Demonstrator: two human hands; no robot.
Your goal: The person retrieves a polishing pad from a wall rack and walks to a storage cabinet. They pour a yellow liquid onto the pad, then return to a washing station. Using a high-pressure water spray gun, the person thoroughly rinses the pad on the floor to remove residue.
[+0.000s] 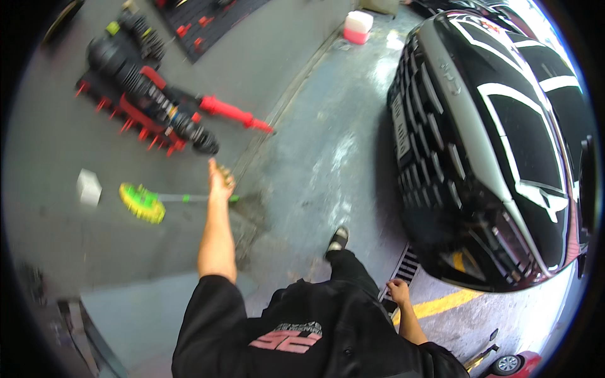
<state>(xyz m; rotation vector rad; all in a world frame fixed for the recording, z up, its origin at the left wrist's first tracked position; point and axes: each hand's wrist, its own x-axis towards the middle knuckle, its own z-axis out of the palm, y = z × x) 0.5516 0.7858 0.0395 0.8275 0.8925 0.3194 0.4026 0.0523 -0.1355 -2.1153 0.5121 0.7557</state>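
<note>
My left hand (220, 181) is stretched forward at the end of a raised bare forearm, fingers loosely apart and nothing visible in them. Just beyond its fingertips is the lower end of a long black power tool (161, 107), which hangs on a red wall rack (135, 120). Whether the fingers touch it I cannot tell. A long red tapered tool (233, 112) sticks out from the same rack. Down by my right side hangs my right hand (397, 292), its fingers curled; a small dark shape lies just below it, and what the hand holds, if anything, is unclear.
A black car (454, 138) stands close on the right. Along the left wall are a green and yellow mop (144, 203), a white box (89, 187) and a dark pegboard (208, 22). Ahead sits a jug of pink liquid (358, 27). A floor drain grate (406, 263) runs beside the car.
</note>
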